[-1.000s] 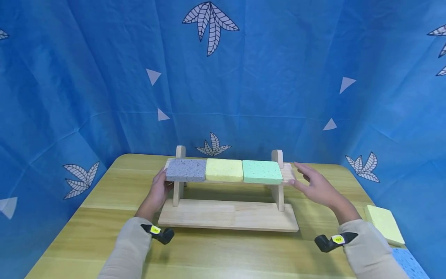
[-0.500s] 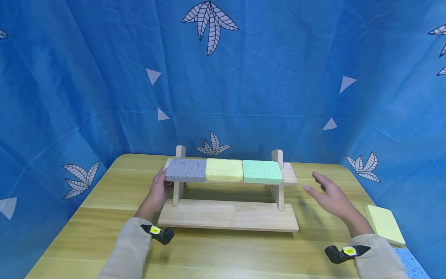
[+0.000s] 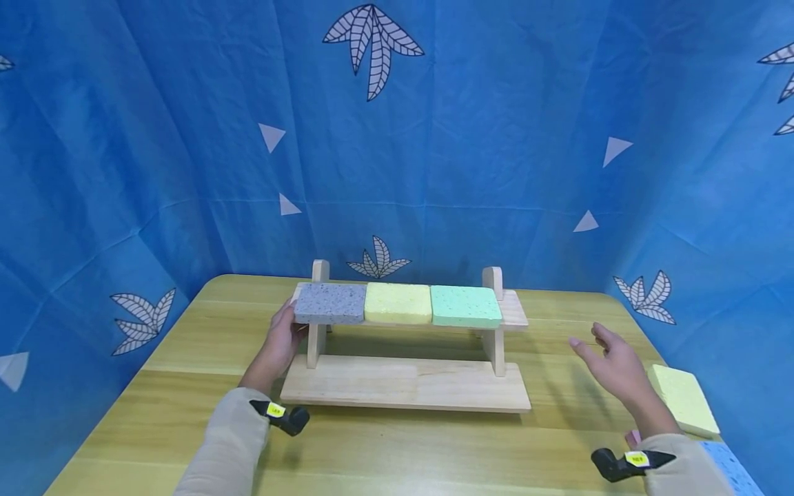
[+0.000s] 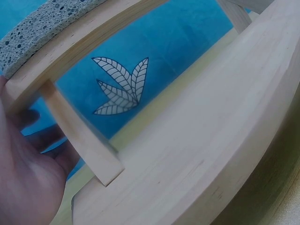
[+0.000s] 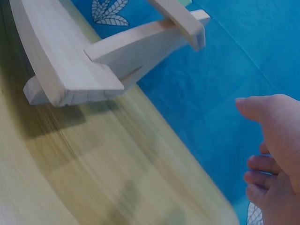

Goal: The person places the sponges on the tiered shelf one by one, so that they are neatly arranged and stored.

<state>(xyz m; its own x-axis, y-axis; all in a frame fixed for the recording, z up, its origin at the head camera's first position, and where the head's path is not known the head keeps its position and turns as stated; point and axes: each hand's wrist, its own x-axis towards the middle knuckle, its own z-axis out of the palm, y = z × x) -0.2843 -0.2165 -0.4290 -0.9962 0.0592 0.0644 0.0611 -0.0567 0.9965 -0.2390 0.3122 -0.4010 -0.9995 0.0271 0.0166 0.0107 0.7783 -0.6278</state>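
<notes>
A two-tier wooden shelf stands on the table. On its upper board lie three speckled slabs in a row: purple, yellow and mint green. At the board's left end my left hand grips the wood beside the purple slab; in the left wrist view its fingers reach below the board near the upright. My right hand is in the air to the right of the shelf, holding nothing, thumb and fingers apart.
At the table's right edge lies another yellow slab, with a blue speckled slab nearer me. A small pink piece shows beside my right sleeve, mostly hidden. Blue patterned cloth hangs behind the table.
My right hand has left the upper board's right end and moved right and toward me. The pink piece has come into view. My left hand and the slabs have stayed in place.
</notes>
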